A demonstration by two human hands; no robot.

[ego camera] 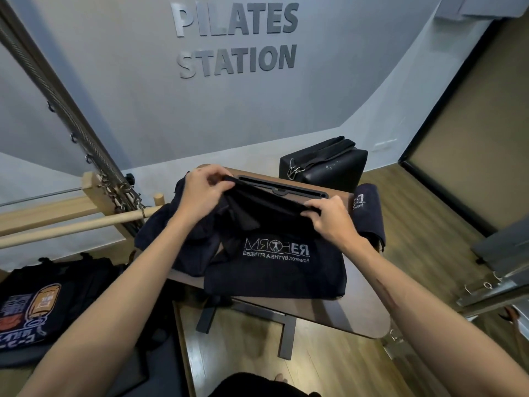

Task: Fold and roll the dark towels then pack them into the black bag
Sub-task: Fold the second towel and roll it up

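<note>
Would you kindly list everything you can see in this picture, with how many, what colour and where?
towel with white logo: one, dark, on the table, far edge lifted by both hands
crumpled towels: number unclear, dark, heaped on the table's left side
rolled towel: one, dark, at the table's right edge
table: one, brown top on black legs, centre
padded box: one, black, strap and metal clips on top, behind the table
printed bag: one, black, lower left
wooden bars: two, light, left
wall lettering: grey, back wall
left hand: pinches the towel edge
right hand: pinches the towel edge
</note>
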